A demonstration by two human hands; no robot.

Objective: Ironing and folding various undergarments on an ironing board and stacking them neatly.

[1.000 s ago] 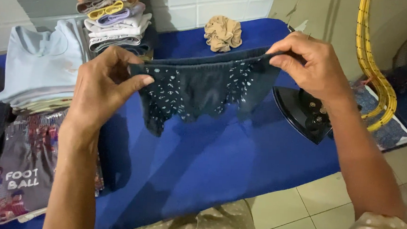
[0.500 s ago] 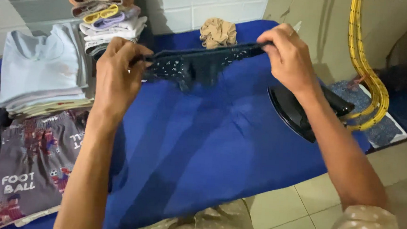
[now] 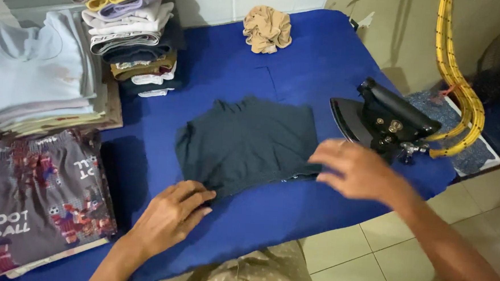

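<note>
1. Two bare hands work at the near edge of one bench covered in blue cloth.
2. The left hand lies flat and released, palm down, with its fingertips pressing the near left corner of one dark navy folded garment; it grips nothing.
3. The right hand is blurred, with loosely spread fingers touching the garment's near right edge; whether it pinches the fabric cannot be told.
4. The dark navy folded garment lies flat on the bench, roughly in the middle, between the two hands and a little beyond them. A few pale dots show at its near right hem.
5. At the near left lies one flat grey printed garment with red and white figures.
6. To the right, just beyond the right hand, stands one black flat iron, and one yellow braided cord loops beside it.
7. Farther left sits one pile of folded pale blue and cream shirts.
8. Beside it, farther back, rises one stack of small folded garments in mixed white, grey, yellow, lilac and brown.
9. At the far edge rests one crumpled beige cloth bundle, well apart from the navy garment.
</note>
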